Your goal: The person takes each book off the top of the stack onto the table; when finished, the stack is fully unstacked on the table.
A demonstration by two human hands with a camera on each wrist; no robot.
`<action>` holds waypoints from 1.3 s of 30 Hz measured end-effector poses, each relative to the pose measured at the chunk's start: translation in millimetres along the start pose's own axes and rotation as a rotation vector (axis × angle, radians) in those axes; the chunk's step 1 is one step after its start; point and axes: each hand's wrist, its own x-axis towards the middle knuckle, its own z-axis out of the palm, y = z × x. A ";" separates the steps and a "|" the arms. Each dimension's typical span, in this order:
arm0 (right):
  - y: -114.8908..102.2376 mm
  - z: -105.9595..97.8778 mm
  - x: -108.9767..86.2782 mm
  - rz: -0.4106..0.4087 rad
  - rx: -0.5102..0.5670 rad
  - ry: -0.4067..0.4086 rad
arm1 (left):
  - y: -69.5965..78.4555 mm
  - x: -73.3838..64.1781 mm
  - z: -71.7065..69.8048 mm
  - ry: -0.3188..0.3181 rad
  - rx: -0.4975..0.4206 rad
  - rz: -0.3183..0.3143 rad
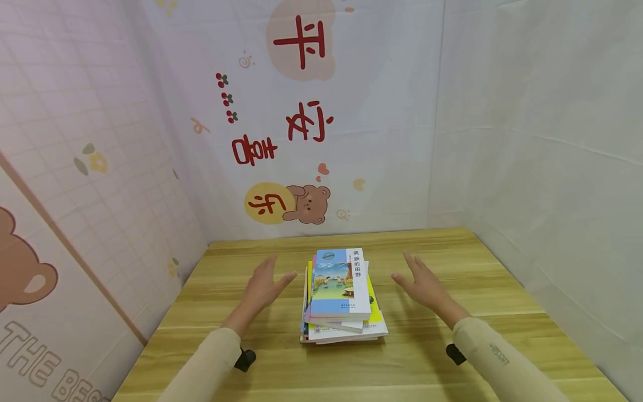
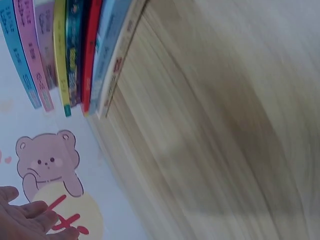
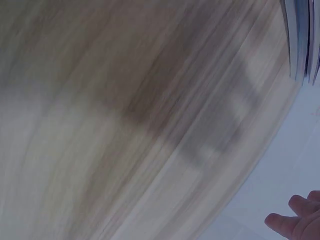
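A stack of several books [image 1: 339, 287] lies on the wooden table, the top one with a blue and white cover and a picture of children by water. Their coloured spines [image 2: 75, 55] show in the left wrist view. To the left of the stack my left hand [image 1: 262, 287] hovers with fingers extended, apart from the books. On the other side my right hand [image 1: 424, 286] is held likewise, fingers straight, touching nothing. Only the page edges of the books [image 3: 302, 40] appear at the corner of the right wrist view.
The wooden table [image 1: 281, 368] stretches around the stack. White cloth walls [image 1: 382, 139] enclose it at the back and both sides, printed with bears and red characters. A black wrist strap piece [image 1: 245, 360] sits under the left sleeve, another [image 1: 455, 354] under the right.
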 end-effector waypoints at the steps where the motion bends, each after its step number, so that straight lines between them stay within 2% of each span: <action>1: -0.4 2.1 -0.3 -0.002 0.015 -0.002 | 1.1 -0.9 1.7 -0.005 -0.028 -0.008; 12: -11.3 17.9 -8.6 0.012 0.160 -0.036 | 16.7 -11.4 18.5 -0.051 -0.298 -0.095; 18: -15.8 27.8 -16.1 0.069 0.246 -0.081 | 28.1 -24.3 23.0 -0.103 -0.419 -0.106; 28: -22.7 42.2 -30.6 0.095 0.297 -0.099 | 38.3 -40.5 36.8 -0.156 -0.529 -0.139; 39: -25.6 58.6 -43.6 0.071 0.363 -0.164 | 36.3 -47.9 56.7 -0.169 -0.625 -0.124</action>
